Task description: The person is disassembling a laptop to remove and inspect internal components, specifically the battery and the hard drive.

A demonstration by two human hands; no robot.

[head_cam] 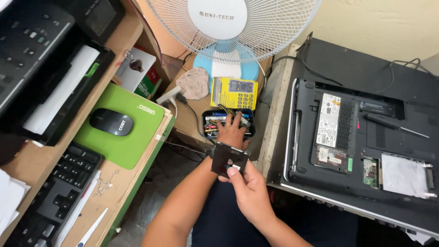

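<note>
Black and flat, the small square panel is sitting at centre frame, its face tilting up toward us, no clear long axis. Our right hand is pinching its lower edge, thumb on top. Our left hand is reaching up-frame, fingers spread, dipping into the black parts box just above.

Small flat black panel, roughly square, pale patch on its face; held tilted, above lap, pinched at lower edge; open black box of mixed small parts just beyond, on brown ledge, below yellow packet, fingers dipped inside.
</note>
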